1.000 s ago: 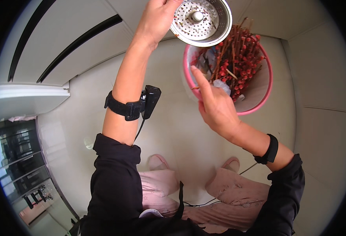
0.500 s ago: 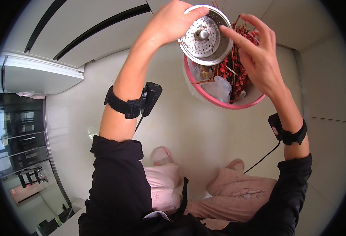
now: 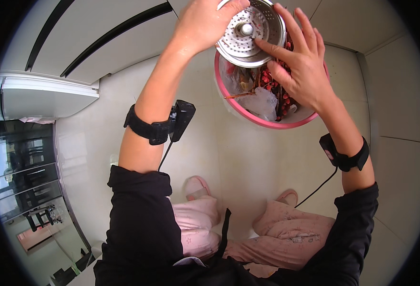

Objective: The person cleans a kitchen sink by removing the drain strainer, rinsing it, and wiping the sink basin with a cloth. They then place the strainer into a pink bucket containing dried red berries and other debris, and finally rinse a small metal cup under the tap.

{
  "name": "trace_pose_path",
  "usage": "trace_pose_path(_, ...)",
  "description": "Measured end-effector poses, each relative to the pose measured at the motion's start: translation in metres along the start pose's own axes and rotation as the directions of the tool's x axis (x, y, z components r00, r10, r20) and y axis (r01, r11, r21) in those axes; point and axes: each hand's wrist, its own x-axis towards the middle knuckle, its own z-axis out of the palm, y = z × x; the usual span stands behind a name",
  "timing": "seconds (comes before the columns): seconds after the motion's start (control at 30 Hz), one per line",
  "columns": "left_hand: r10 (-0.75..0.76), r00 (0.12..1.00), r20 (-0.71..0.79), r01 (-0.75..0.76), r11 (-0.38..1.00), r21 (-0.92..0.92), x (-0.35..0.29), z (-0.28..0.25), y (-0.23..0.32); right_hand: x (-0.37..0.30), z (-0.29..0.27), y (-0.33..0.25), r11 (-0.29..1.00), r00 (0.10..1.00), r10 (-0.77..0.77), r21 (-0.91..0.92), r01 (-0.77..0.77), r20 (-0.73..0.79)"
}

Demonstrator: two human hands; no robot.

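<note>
A round metal sink strainer basket with a perforated bottom and a central knob is held tilted at the top of the head view. My left hand grips its left rim, thumb over the edge. Small dark bits stick to the perforated bottom. My right hand has its fingers spread, with the index fingertip inside the basket near the knob, by the bits. Below the basket stands a bin with a pink rim. Inside it are stems with red berries and a crumpled clear plastic bag.
Pale cabinets with dark handle strips run along the upper left, and a pale panel stands at right. My slippered feet are on the light tiled floor. A thin black cable hangs from my right wristband.
The basket has moved slightly up. My right index finger has gone from the basket's right rim down into it, toward the knob. The bin now appears slightly further left.
</note>
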Motion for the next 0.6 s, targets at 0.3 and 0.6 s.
trace_pose_path(0.3,0.041,0.999,0.021,-0.042,0.994,0.101,-0.001,0.005,0.010,0.018,-0.016,0.021,0.993,0.970,-0.042,-0.119,0.013,-0.240)
trace_pose_path(0.6,0.022,0.995,0.098,-0.014,0.996,-0.083,-0.005,0.007,0.005,0.021,-0.010,0.004,0.983,0.980,-0.080,-0.180,0.047,-0.183)
